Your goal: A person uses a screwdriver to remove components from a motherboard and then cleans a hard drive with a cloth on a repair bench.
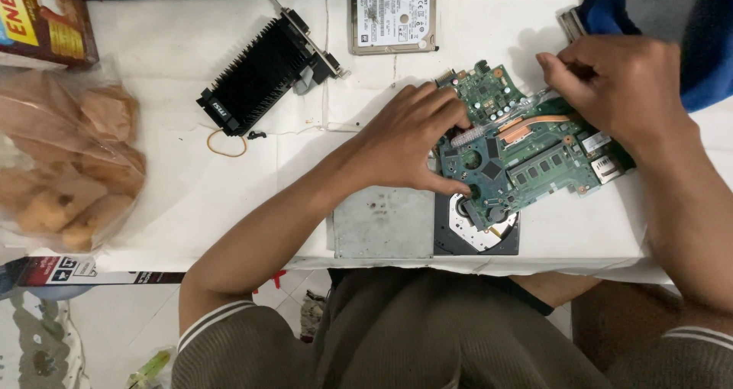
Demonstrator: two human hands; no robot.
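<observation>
Steadying a green laptop circuit board (534,160) with both hands.
Left hand (408,141) presses spread fingers onto it; right hand (618,83) pinches a thin silver tool (500,122).

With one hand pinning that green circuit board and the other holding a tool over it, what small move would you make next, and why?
Probably lower the tool tip onto the board beside the copper heat pipe: the right hand grips a thin silver tool angled there, while the left hand steadies the green circuit board.
</observation>
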